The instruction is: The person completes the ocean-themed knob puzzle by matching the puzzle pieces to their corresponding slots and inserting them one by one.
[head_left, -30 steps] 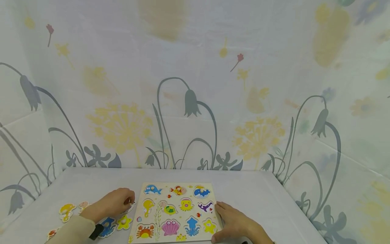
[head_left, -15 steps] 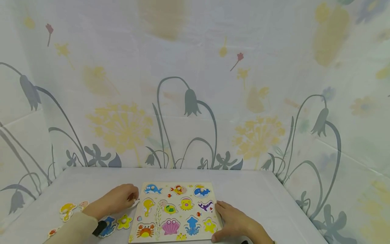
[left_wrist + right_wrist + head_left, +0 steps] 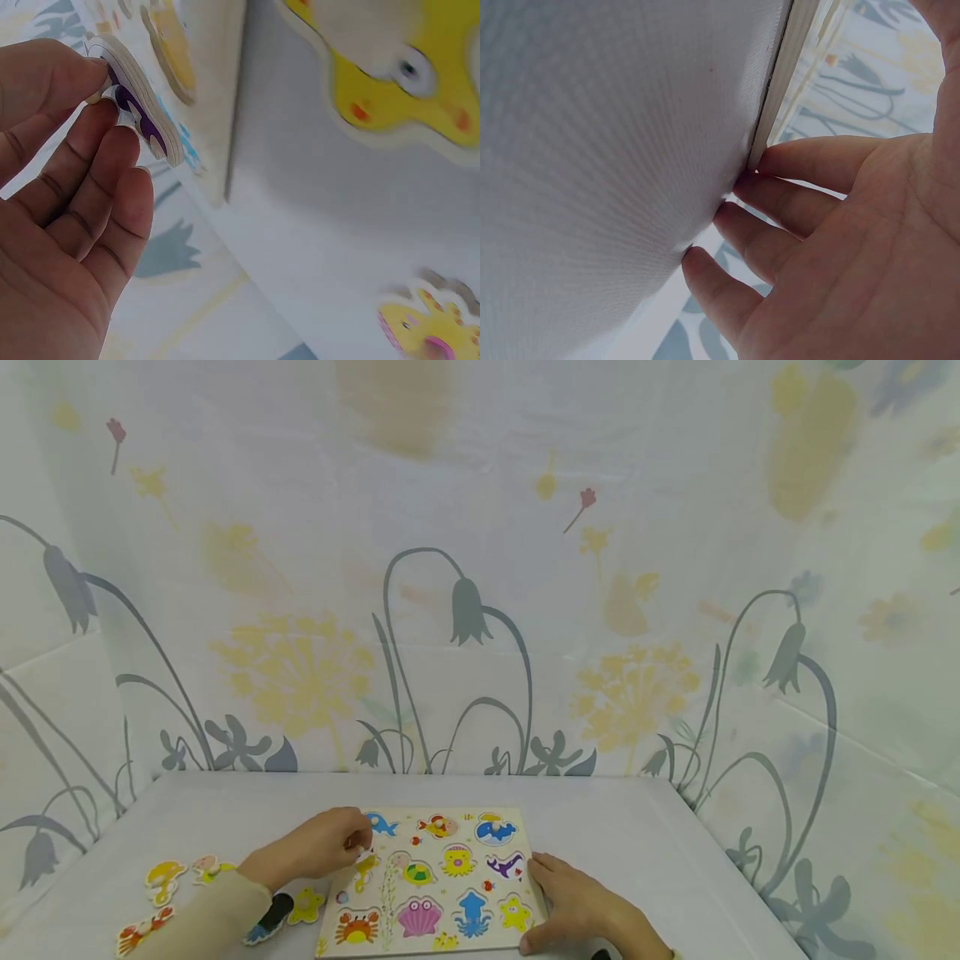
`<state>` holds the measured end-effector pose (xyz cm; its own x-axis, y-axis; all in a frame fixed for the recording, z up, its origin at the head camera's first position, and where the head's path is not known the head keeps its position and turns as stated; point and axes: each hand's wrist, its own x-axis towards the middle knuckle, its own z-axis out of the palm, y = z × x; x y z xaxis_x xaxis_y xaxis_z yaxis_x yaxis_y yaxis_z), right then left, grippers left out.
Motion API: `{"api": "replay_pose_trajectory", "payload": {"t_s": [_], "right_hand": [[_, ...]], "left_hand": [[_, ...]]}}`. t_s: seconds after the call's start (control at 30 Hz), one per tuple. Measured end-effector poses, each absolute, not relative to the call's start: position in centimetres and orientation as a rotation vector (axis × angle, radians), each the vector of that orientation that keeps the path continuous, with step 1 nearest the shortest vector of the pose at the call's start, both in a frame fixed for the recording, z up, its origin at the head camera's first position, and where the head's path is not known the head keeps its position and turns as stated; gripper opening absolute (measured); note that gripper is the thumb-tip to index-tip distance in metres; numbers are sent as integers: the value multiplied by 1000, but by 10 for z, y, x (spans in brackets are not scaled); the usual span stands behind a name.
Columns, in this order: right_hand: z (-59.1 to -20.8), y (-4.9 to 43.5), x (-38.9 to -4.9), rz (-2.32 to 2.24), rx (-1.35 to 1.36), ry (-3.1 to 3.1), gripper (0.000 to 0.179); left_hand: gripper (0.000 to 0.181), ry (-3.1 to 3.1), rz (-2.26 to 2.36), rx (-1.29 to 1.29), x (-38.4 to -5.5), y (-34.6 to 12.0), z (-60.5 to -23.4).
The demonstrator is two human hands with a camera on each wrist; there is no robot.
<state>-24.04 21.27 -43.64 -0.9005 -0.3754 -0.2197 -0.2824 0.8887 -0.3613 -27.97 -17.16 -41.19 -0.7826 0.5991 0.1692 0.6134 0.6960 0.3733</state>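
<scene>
while white cloth bears the board — flowered drapery hangs.

Board: pale wood edge, smooth printed face.
Held piece: layered wood edge, smooth purple print.
Tablecloth: matt, finely ribbed weave.
Far backdrop: thin, creased, faint sheen; cloth or plastic unclear.
Left sleeve: matt cloth.
</scene>
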Motion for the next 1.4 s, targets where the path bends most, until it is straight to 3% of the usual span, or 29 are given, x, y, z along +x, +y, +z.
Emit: {"api": "replay_pose_trajectory", "payload": {"t_s": [1.0,1.4], "right_hand": [[-436,216,-241,-437,-561,2775,109],[-434,219,-240,-435,-632,2784,110]], "left_hand": [[17,-2945,-669,-1239,-293,-31,-408],[17,-2935,-587,-1317,-297,4,-415]]}}
